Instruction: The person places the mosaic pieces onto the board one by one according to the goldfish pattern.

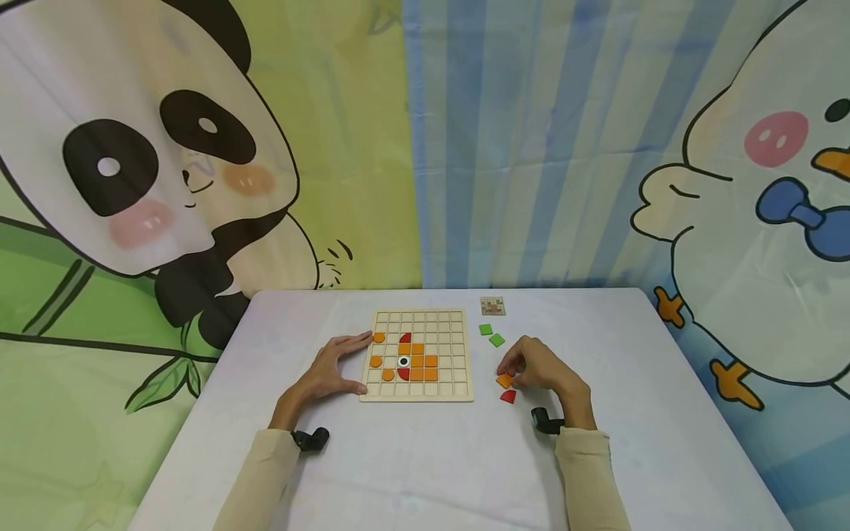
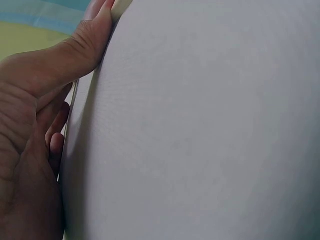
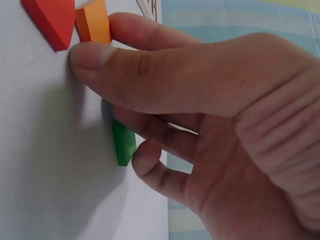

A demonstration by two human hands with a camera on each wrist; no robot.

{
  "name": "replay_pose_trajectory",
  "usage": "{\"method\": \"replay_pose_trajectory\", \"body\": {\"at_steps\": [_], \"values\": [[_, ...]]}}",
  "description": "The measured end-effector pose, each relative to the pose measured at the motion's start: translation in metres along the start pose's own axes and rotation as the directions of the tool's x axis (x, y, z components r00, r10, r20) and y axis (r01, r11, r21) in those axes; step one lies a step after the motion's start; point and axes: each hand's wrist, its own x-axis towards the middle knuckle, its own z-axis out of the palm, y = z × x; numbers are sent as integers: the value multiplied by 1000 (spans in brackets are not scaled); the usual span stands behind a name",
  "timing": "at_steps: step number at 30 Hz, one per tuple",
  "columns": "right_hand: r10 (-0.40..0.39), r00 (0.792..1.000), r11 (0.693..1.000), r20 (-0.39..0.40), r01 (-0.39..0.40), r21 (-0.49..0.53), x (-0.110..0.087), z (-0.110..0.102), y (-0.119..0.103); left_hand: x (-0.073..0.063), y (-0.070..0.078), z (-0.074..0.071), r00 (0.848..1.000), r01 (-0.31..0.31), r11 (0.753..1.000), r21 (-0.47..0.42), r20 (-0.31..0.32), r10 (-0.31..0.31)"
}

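A wooden grid board (image 1: pixel 457 339) lies at mid-table. On it are orange square tiles (image 1: pixel 417 361), red quarter-round tiles (image 1: pixel 405 338), a white tile with a black eye (image 1: pixel 403 361) and several orange discs (image 1: pixel 379 338) toward the left edge. My left hand (image 1: pixel 325 371) rests against that edge, thumb at the near corner and fingers extended farther up. Right of the board, my right hand (image 1: pixel 543 366) pinches an orange square tile (image 3: pixel 95 22) between thumb and index finger, low over the cloth. Just nearer me lies a red quarter-round tile (image 1: pixel 508 397).
Two green square tiles (image 1: pixel 486 330) lie beyond the right hand. Farther back is a small patterned card (image 1: pixel 493 306). A white cloth covers the table (image 1: pixel 412 464), and a printed curtain (image 1: pixel 531 147) hangs behind its far edge.
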Motion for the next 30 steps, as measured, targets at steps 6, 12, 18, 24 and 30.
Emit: {"method": "replay_pose_trajectory", "body": {"at_steps": [6, 12, 18, 24, 30], "values": [[-11, 1000, 1000, -26, 10, -27, 3, 3, -6, 0, 3, -1, 1000, 10, 1000, -10, -2, -10], [54, 998, 998, -25, -54, -27, 3, 5, -10, -1, 2, -1, 1000, 7, 1000, -3, -6, -7], [21, 994, 994, -112, -33, -106, 7, 9, -11, -1, 0, 1, 1000, 12, 1000, -5, -8, -12], [-19, 991, 994, -131, 5, -109, 12, 13, -15, -1, 3, 0, 1000, 20, 1000, -23, -4, -20], [-40, 996, 998, -82, 36, -53, 21, 20, -22, -2, 6, 0, 999, 32, 999, -29, 3, -32]]}}
